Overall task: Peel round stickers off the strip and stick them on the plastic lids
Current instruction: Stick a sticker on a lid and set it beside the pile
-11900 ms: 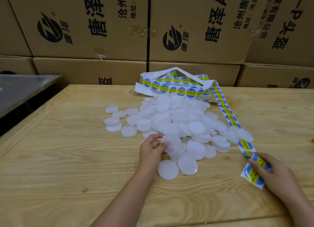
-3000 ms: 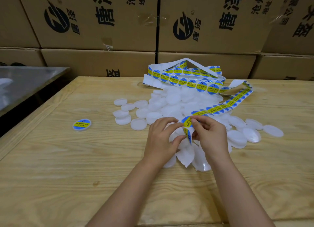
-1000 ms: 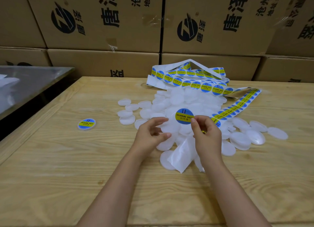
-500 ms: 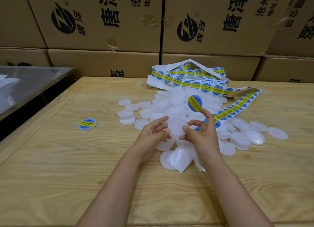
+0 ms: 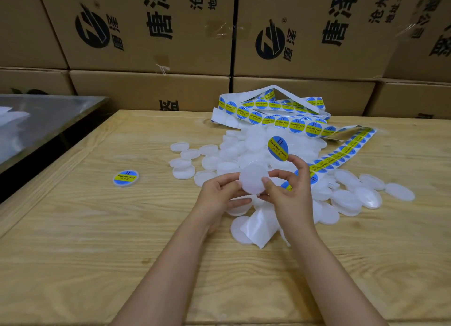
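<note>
Sticker (stuck to right fingers) has risen above the lid.

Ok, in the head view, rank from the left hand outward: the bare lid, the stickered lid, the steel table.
1. bare lid: gripped by the left hand itself.
2. stickered lid: lying alone, off to the left.
3. steel table: far left, beyond it.

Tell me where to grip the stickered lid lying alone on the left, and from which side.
Pinch the stickered lid by opposite points of its rim, coming from above: it lies flat on the table, sticker up, rim free all round.
</note>
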Motion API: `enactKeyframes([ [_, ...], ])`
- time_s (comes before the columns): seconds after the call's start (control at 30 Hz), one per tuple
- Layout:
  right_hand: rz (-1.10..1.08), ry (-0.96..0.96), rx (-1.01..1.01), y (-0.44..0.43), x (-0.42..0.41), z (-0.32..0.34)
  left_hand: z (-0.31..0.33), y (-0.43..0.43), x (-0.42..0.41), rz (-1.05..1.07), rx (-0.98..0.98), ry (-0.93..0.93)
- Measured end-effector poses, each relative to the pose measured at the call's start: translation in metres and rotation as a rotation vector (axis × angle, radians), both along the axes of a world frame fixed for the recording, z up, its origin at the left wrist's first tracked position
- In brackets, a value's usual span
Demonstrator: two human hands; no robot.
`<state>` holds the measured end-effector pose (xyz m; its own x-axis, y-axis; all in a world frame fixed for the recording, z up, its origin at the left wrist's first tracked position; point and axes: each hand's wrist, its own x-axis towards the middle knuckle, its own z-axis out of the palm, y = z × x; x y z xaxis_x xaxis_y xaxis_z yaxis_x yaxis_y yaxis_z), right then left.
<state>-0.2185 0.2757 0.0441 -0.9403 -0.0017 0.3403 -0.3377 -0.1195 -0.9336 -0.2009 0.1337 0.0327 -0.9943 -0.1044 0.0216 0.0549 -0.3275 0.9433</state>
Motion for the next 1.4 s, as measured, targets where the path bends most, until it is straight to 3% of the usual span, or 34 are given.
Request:
enactKeyframes([
  [0.2, -0.089, -0.032, -0.115, 0.011, -0.007, 0.007, 0.001, -0.003, -0.001, 0.069, 0.033, -0.039],
  [0.43, 0.041, -0.17, 0.028, 0.02, -0.009, 0.01, 0.001, -0.004, -0.001, 0.052, 0.05, -0.055],
  [0.6, 0.041, -0.229, -0.005, 0.018, -0.007, 0.009, 0.0, -0.003, 0.0, 0.003, 0.075, -0.058],
  [1.4, -0.084, -0.144, 0.25, 0.015, -0.006, 0.008, 0.001, -0.001, 0.002, -0.067, 0.082, -0.024],
])
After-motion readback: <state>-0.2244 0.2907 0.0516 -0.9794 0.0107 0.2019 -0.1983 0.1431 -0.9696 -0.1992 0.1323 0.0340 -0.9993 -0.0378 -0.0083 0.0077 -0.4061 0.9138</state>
